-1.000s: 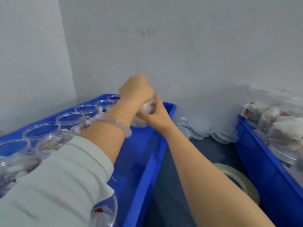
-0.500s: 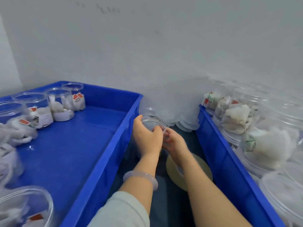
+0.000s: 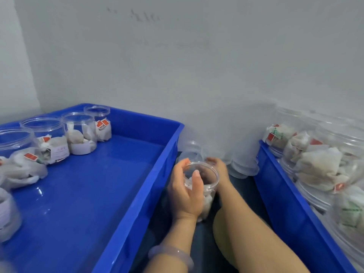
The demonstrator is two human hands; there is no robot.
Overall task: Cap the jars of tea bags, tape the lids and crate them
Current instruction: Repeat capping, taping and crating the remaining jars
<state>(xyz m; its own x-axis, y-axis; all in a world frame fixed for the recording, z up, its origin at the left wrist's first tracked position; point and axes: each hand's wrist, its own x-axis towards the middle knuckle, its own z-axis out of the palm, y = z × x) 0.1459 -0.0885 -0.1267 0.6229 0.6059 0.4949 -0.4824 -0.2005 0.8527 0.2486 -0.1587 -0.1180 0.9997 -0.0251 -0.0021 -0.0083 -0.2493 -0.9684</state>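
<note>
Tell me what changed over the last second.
The left hand and right hand brought the jar from over the far corner of the left crate down into the gap beside the right crate. Both still hold it; crated jars stayed put.

A pale grey painted wall [image 3: 216,66] fills the upper half of the view, bare but for a few dark scuff marks [image 3: 143,16] near the top. It meets a lighter side wall [image 3: 11,56] at a corner on the left. Below, a dark blue-grey work surface [image 3: 242,186] runs up to the foot of the wall. A translucent lilac bangle [image 3: 173,253] shows near the bottom edge.
</note>
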